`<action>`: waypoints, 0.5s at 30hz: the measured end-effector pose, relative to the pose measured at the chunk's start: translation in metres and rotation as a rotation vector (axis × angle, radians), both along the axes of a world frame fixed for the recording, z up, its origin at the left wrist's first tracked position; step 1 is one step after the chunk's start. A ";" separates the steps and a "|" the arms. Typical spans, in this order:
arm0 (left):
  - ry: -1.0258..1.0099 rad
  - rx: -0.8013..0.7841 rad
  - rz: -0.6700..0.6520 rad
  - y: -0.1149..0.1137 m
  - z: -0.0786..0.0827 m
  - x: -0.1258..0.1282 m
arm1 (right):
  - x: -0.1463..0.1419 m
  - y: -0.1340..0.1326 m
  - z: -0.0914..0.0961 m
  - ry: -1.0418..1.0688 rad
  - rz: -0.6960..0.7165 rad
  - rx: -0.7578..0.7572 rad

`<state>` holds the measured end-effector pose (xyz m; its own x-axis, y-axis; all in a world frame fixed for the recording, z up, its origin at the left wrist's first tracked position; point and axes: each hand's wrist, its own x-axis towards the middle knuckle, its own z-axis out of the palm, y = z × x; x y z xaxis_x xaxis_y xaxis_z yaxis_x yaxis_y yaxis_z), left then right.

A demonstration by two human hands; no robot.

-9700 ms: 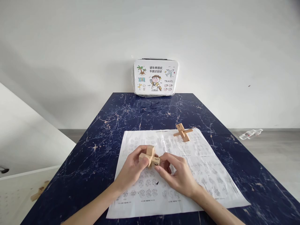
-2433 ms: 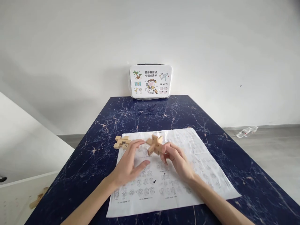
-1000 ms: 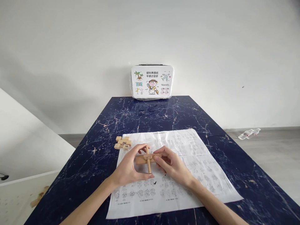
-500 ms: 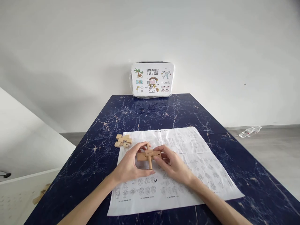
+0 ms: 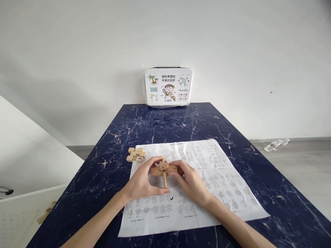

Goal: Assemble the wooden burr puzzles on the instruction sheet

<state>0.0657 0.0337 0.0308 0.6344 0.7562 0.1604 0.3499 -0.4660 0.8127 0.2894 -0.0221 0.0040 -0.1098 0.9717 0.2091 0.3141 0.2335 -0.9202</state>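
Several wooden puzzle pieces [image 5: 157, 171] are fitted crosswise between my two hands, above a printed sheet [image 5: 217, 199]. My left hand [image 5: 143, 179] grips a thin round rod end to end, its thumb at the near end and fingers at the far end. From the other side, my right hand [image 5: 190, 177] pinches the right end of a flat piece marked with a short line. A block with a number-like mark sits at the crossing, raised a little with a dark gap beneath it. The right hand's lower fingers are partly hidden.
Notched wooden pieces [image 5: 136, 154], one marked 3, lie at the sheet's upper left corner. The dark blue marbled table [image 5: 165, 127] carries a white cartoon-printed case [image 5: 169, 86] against the wall. More wooden pieces [image 5: 46, 213] lie in a white container at lower left.
The marked block at the crossing has tilted and risen slightly, so a dark gap shows below it. Both hands keep nearly the same place and hold.
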 end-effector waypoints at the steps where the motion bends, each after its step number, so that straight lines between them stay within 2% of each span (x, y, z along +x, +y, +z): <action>1: -0.004 -0.001 -0.003 0.000 0.000 0.000 | 0.000 0.000 0.000 0.002 -0.001 0.002; 6: 0.008 0.015 0.010 -0.001 0.000 0.001 | 0.001 0.001 0.002 0.047 0.020 -0.042; 10: 0.020 0.021 0.015 -0.002 0.000 0.002 | 0.002 0.002 0.003 0.148 0.054 -0.123; 15: 0.019 0.008 0.005 -0.004 0.003 0.003 | 0.003 0.002 0.005 0.298 0.120 -0.156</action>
